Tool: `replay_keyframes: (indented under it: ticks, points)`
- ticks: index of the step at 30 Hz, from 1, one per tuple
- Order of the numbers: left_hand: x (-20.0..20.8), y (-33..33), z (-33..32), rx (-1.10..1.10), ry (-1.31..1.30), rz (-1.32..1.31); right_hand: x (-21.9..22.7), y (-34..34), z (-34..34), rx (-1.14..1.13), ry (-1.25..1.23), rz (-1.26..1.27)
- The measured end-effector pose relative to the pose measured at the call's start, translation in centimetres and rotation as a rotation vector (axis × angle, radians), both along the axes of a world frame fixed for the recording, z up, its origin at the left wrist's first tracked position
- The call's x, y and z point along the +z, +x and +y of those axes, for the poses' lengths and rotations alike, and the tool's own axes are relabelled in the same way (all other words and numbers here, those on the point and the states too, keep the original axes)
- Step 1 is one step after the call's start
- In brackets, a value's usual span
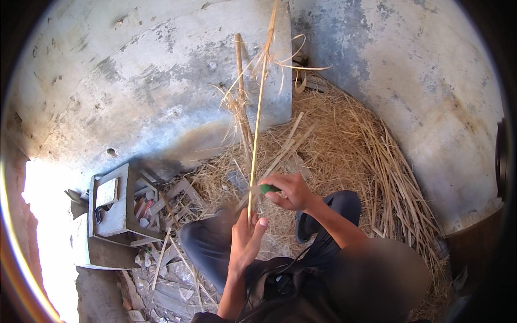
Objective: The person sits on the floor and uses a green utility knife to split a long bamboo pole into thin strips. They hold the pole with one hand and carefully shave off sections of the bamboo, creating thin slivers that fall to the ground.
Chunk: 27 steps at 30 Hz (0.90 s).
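In my left hand (246, 242) is the lower end of a long, thin, pale yellow cane (258, 118). It rises almost upright past the top of the view, with curled peeled strips (291, 65) hanging off its upper part. My right hand (291, 192) is closed around the green handle of a small knife (269, 188). The knife's blade lies against the cane just above my left hand; motion blurs its edge. Both hands are in front of my bent knees.
Straw-like shavings (334, 145) cover the floor ahead, with a heap of long stalks (396, 183) along the right wall. A wooden post (240, 70) bound with fibres leans at the wall. To the left stands a small worn cabinet (114, 207) beside wood scraps (183, 194).
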<state>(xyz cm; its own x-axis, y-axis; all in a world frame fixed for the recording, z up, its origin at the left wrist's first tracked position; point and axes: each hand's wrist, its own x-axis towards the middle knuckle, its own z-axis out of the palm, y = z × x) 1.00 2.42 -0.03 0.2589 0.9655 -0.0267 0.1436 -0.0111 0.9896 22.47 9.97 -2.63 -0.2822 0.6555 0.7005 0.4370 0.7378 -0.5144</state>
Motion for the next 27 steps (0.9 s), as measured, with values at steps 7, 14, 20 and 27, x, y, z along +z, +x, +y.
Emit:
replay_keyframes:
  ticks: [7, 14, 20, 27]
  points:
    - [1.5, 0.7, 0.6, 0.040, 0.022, -0.156, -0.5, -1.5, -0.6, 0.034, 0.068, -0.019]
    - [1.9, 1.3, 1.0, 0.147, 0.221, 0.215, -0.3, -1.8, -0.8, -0.045, 0.108, -0.060]
    - [1.5, 1.5, 1.0, 0.168, 0.244, 0.239, -0.4, -1.3, -0.6, -0.105, 0.108, -0.102]
    - [1.0, 1.5, -0.4, 0.137, 0.198, 0.352, -0.3, 0.4, 0.7, -0.200, 0.048, -0.009]
